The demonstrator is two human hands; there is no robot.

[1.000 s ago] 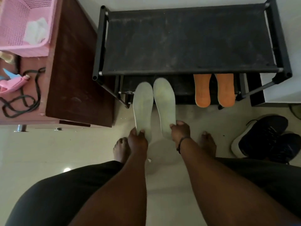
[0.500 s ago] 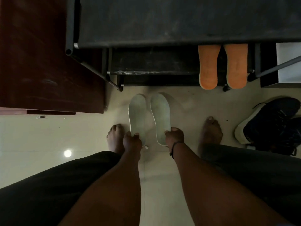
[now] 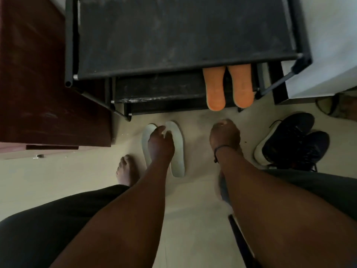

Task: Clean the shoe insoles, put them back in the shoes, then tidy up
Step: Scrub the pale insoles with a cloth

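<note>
Two white insoles lie flat on the floor side by side, the left one (image 3: 145, 136) and the right one (image 3: 178, 151). My left hand (image 3: 160, 144) rests on top of both with its fingers spread. My right hand (image 3: 225, 136) hangs to their right, above the floor, holding nothing; its fingers point down and are blurred. Two orange insoles (image 3: 215, 89) lean on the lower shelves of the black shoe rack (image 3: 173, 35). A pair of dark sneakers (image 3: 289, 140) stands on the floor at the right.
A dark wooden cabinet (image 3: 38, 84) stands left of the rack. My bare left foot (image 3: 126, 171) is beside the white insoles. A thin dark rod (image 3: 241, 244) lies on the floor below my right arm. Another shoe shows at the right edge (image 3: 332, 105).
The white insoles came off the rack and down onto the floor. My right hand let go and moved right. My left hand slid forward onto both insoles.
</note>
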